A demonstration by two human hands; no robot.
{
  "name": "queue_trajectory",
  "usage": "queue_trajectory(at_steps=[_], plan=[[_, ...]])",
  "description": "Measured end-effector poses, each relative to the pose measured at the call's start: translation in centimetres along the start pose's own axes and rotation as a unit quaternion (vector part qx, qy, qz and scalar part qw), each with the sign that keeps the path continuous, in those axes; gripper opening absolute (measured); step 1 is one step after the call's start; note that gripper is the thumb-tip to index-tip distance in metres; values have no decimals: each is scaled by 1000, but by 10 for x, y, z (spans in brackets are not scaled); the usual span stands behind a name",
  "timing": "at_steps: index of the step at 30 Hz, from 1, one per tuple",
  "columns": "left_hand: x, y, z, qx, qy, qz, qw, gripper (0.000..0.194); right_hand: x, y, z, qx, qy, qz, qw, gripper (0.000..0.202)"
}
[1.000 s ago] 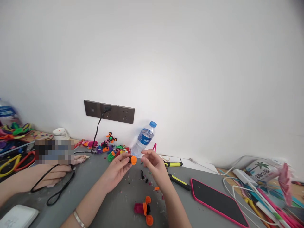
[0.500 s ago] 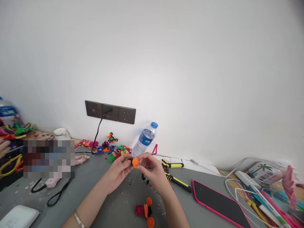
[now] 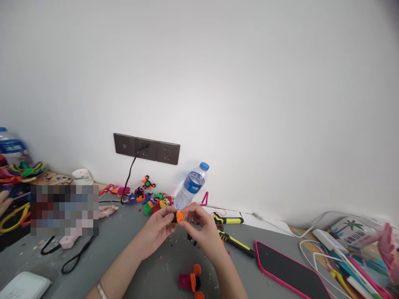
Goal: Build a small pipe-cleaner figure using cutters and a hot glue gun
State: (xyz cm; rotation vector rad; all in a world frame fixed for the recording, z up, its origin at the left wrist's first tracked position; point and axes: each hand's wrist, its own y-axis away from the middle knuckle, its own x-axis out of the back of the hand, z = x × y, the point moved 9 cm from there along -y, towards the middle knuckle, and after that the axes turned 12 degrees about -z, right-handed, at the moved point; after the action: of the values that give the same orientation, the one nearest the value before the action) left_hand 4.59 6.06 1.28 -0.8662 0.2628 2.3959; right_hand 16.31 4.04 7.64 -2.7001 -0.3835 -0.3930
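Between my hands is a small coiled pipe-cleaner piece [image 3: 180,216], orange with a black part on its left. My left hand [image 3: 158,228] pinches the black part with thumb and fingers. From the other side, my right hand [image 3: 198,222] grips the orange coil's edge between thumb and forefinger. Below them on the grey table [image 3: 156,270] lies another pipe-cleaner piece [image 3: 187,281], magenta and black with orange coils. A water bottle [image 3: 192,185] stands tilted in view just behind my hands.
Yellow-and-black pliers [image 3: 237,244] and a pink-cased phone [image 3: 288,268] lie to the right. Several pipe-cleaner figures [image 3: 146,193] sit along the wall. White cables [image 3: 307,249] run at the far right, beside a packet [image 3: 352,230]. Another person's hand [image 3: 4,202] shows at the far left.
The orange coil has turned a little in my fingers and now shows more side-on. Both hands stay on it. The whole view has shifted slightly.
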Motion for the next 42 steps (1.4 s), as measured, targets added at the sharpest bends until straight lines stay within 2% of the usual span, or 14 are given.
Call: queue_trajectory(at_steps=[13,16,19,23,26,31,36,42], plan=[[4,1,2,-28,5,-4,1000,18,-5,-2,6,-5,-26,-9,1000,8],[5,1,4,-28,10,11,999,21,-2,-2,9,1,-44,5,999,19],[10,1,8,-38,20,35,998,24,15,2,13,6,-97,72,993,35],[24,2,11,-56,6,85,995,24,53,17,22,-3,-127,223,967,30],[30,6,20,-85,-62,121,987,26,66,27,38,-60,-170,285,941,32],[33,13,36,-109,-203,183,956,32,51,22,57,-115,-245,239,933,37],[30,13,43,-137,-265,176,938,33,35,14,60,-120,-258,194,939,41],[28,15,50,-191,-286,173,923,32,23,10,62,-129,-259,143,947,42]])
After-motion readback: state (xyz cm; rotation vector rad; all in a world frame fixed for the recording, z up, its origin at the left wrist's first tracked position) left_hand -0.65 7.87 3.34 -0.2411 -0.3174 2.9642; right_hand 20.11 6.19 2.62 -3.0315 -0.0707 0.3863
